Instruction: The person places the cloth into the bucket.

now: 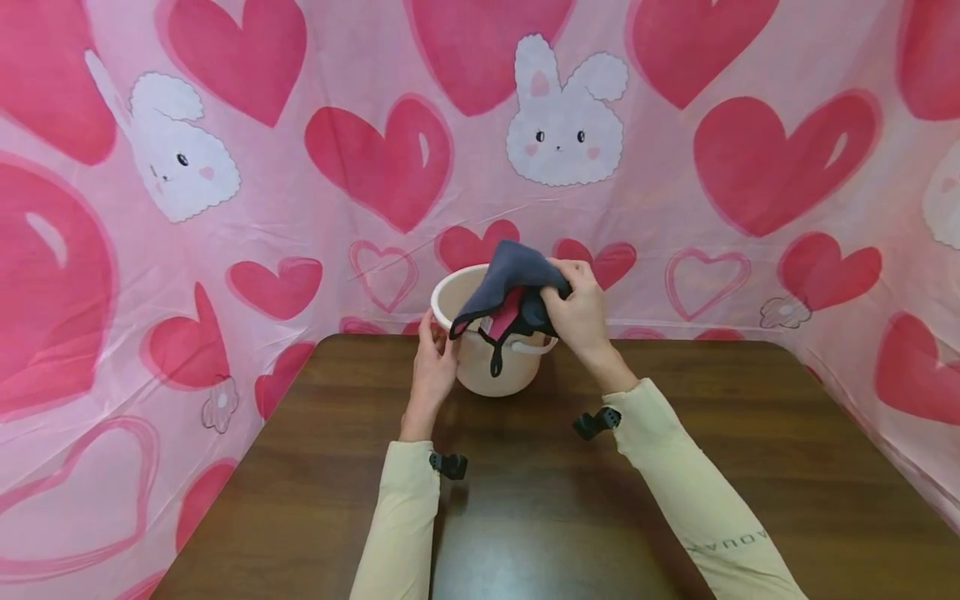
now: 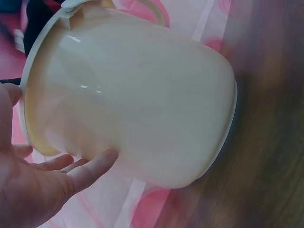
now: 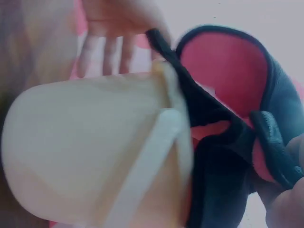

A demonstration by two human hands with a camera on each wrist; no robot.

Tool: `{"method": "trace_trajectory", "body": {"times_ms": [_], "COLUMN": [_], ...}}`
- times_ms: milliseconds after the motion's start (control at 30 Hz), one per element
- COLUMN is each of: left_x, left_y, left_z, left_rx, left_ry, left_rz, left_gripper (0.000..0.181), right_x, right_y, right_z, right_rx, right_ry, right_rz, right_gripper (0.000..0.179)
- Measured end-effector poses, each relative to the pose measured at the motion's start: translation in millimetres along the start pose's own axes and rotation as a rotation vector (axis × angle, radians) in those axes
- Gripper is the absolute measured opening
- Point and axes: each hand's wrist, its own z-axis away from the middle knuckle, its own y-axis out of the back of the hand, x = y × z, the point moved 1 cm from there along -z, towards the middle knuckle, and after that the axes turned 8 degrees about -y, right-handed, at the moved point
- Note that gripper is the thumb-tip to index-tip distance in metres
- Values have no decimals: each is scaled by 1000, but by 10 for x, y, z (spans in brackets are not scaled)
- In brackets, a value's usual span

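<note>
A cream plastic bucket [image 1: 495,371] with a white handle [image 3: 142,168] stands upright toward the back of the table. My left hand [image 1: 435,362] is at its left side, fingers fairly straight; in the left wrist view, the hand [image 2: 42,180] has its digits against the wall and near the rim. Over the bucket's mouth, my right hand [image 1: 581,308] pinches a dark blue-grey fabric piece [image 1: 517,271] with pink lining, black edging and a small hanging loop [image 1: 496,360]. Its folds overlap the rim and hide part of the bucket's inside. The fabric item's exact kind is unclear.
The brown wooden table [image 1: 525,500] reaches back to a pink cloth backdrop [image 1: 480,208] printed with hearts and white rabbits. Small black devices are strapped to both wrists, over the cream sleeves [image 1: 408,500].
</note>
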Motion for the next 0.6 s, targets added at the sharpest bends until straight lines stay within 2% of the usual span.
{"method": "trace_trajectory", "body": {"times_ms": [133, 200, 267, 333, 467, 600], "left_x": [-4, -2, -2, -3, 10, 33], "left_y": [-25, -35, -44, -48, -40, 1], "left_z": [11, 15, 17, 15, 18, 26], "left_rx": [-13, -12, -13, -16, -29, -27], "left_ry": [3, 6, 8, 7, -2, -14], "left_rz": [4, 14, 28, 35, 46, 26], "left_gripper": [66, 66, 67, 67, 68, 66], "right_x": [63, 71, 69, 68, 100, 186], "right_y": [-38, -43, -34, -7, 93, 222], "right_z": [26, 27, 22, 25, 56, 116], "right_rx": [-144, -222, -262, -260, -206, -209], "right_ry": [-95, -109, -101, -78, -22, 3], "right_rz": [114, 169, 188, 176, 106, 81], "right_gripper": [50, 56, 60, 58, 48, 39]}}
